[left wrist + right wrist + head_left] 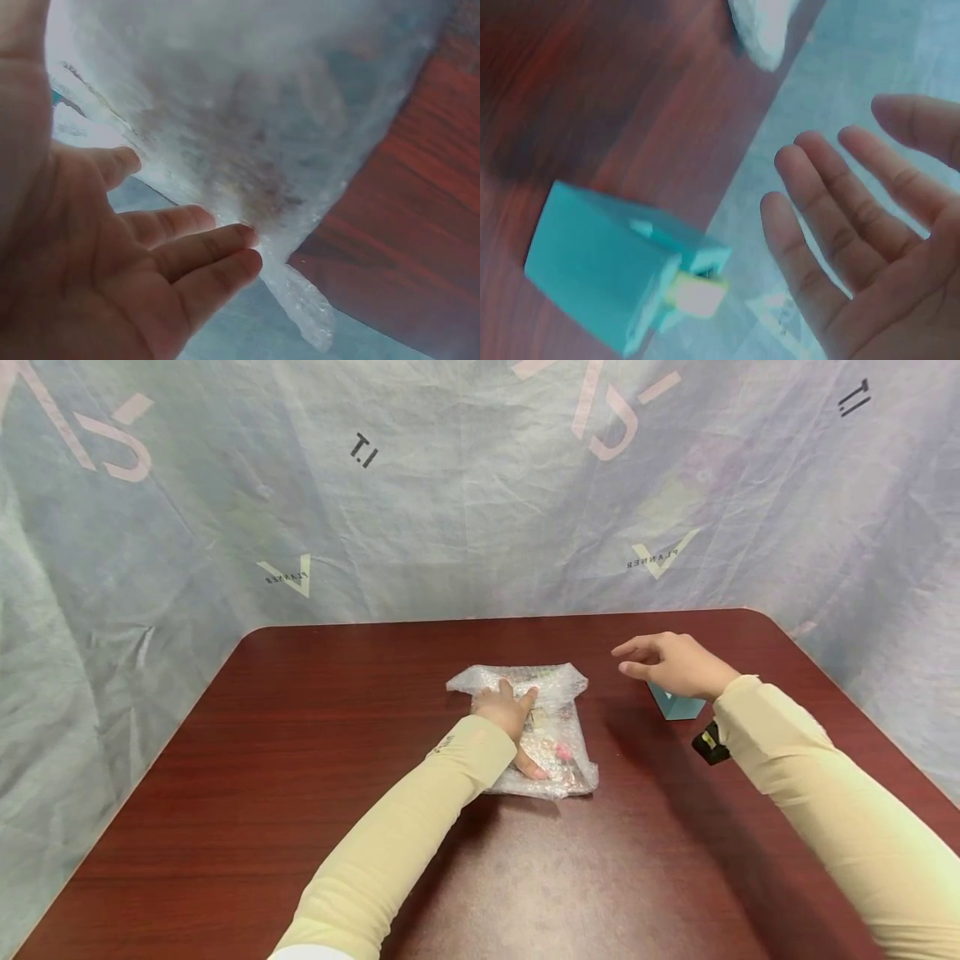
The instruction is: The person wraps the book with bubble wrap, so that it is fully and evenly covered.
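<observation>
A flat package in clear bubble wrap point(558, 722) lies near the middle of the table, a pink spot showing through the plastic. My left hand point(504, 714) rests on top of it with the fingers spread. In the left wrist view, the fingertips of this left hand point(112, 255) are right at the cloudy wrap point(247, 127). Off to the right, my right hand point(678, 664) is raised above the table, fingers loosely extended and holding nothing. Below it stands a teal box-like object point(681, 707); in the right wrist view this teal object point(600, 262) has a pale, yellow-edged piece at one end.
The dark red wooden table point(337, 693) has rounded far corners. Behind it hangs a pale grey printed cloth point(465, 493), which also runs along both sides. A small black device point(711, 743) sits under the right wrist.
</observation>
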Demonstrator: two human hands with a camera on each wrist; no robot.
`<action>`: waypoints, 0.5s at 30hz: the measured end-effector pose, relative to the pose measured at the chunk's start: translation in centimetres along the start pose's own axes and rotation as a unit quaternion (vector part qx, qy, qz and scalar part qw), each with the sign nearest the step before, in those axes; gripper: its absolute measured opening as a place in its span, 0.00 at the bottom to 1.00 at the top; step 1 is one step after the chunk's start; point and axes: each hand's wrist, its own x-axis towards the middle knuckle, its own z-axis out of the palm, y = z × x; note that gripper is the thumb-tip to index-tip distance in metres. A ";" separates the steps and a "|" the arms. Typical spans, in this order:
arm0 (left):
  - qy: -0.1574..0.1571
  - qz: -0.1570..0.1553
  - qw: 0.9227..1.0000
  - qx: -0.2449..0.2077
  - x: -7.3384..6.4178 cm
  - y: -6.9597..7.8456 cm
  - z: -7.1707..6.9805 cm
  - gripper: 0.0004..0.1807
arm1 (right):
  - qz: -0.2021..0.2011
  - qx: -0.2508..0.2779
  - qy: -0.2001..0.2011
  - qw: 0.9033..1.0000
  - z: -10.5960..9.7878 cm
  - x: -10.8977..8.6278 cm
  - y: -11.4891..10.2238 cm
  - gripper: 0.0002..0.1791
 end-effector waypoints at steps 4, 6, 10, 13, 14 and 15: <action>-0.008 -0.006 1.000 0.009 0.1 0.1 -0.1 0.72 | 0.040 -0.026 0.023 0.999 -1.3 -0.5 1.0 0.22; -0.007 -0.007 1.000 0.011 0.0 0.1 -0.1 0.72 | 0.067 -0.033 0.031 0.997 -1.9 -0.9 1.5 0.22; -0.007 -0.007 1.000 0.013 0.0 0.1 -0.1 0.72 | 0.123 -0.039 0.025 0.991 -2.7 -1.8 2.7 0.24; -0.008 -0.006 1.000 0.012 -0.1 0.1 -0.2 0.72 | 0.150 -0.058 0.005 0.987 -2.9 -2.5 3.8 0.25; -0.008 -0.006 1.000 0.011 -0.1 0.1 -0.2 0.72 | 0.156 -0.065 -0.003 0.986 -2.9 -2.6 4.2 0.26; -0.009 -0.005 1.000 0.010 -0.1 0.1 -0.2 0.72 | 0.160 -0.071 -0.011 0.985 -2.8 -2.8 4.5 0.27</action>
